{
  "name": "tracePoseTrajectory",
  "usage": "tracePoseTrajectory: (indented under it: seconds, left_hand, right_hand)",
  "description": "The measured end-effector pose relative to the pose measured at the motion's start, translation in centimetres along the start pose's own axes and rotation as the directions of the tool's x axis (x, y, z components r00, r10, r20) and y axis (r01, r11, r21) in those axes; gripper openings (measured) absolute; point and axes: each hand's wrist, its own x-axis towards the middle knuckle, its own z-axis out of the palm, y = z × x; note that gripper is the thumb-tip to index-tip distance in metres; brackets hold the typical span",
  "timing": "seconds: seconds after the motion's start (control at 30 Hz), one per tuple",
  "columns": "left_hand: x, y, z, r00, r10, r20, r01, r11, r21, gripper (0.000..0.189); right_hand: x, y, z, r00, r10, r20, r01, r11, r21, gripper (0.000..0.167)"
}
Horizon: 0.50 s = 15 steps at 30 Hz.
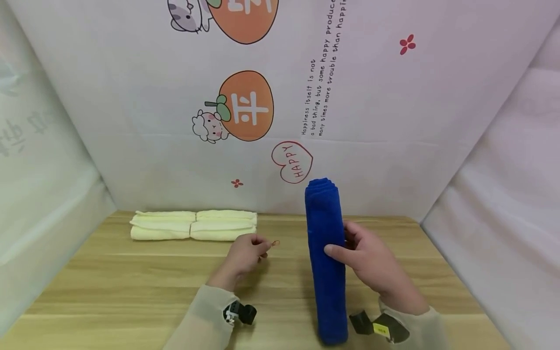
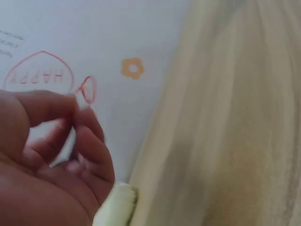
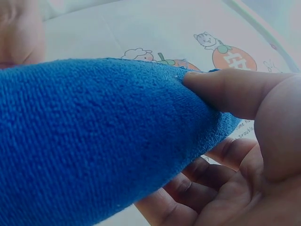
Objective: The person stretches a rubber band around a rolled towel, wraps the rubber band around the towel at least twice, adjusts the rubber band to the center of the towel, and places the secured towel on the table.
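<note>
A blue towel (image 1: pixel 327 296), rolled into a long cylinder, stands out lengthwise in front of me, its layered end at the top. My right hand (image 1: pixel 372 257) grips it from the right side, thumb on the near face and fingers behind. In the right wrist view the towel's terry surface (image 3: pixel 94 141) fills much of the picture, under the thumb. Between thumb and fingertips my left hand (image 1: pixel 245 255) pinches a thin orange-red rubber band (image 1: pixel 275 243), left of the towel. A small twisted loop of the band (image 2: pixel 93 89) sticks out past the fingertips.
Pale yellow rolled toweling (image 1: pixel 162 229), cinched at its middle by a thin band, lies at the back left of the wooden table (image 1: pixel 131 291), just behind my left hand. A printed white cloth (image 1: pixel 372 170) hangs behind the table, with white cloth on both sides.
</note>
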Motion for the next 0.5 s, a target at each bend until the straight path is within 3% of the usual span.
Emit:
tracePoseTrajectory:
  seconds: [0.13, 0.37, 0.5]
  left_hand:
    - [-0.6, 1.2, -0.1, 0.998, 0.061, 0.002, -0.060, 0.986, -0.158, 0.011]
    - [-2.1, 2.5, -0.4, 0.991, 0.131, 0.004, -0.128, 0.977, -0.169, 0.008]
    - [-2.9, 2.8, -0.5, 0.986, 0.161, -0.052, -0.168, 0.967, -0.189, 0.011]
  right_hand:
    - [0.1, 0.0, 0.1, 1.000, -0.010, 0.000, 0.010, 1.000, -0.026, 0.055]
    - [0.1, 0.0, 0.5, 0.999, 0.037, -0.008, -0.037, 0.999, -0.016, 0.053]
    - [0.0, 0.0, 0.7, 0.999, 0.037, -0.010, -0.037, 0.999, -0.030, 0.053]
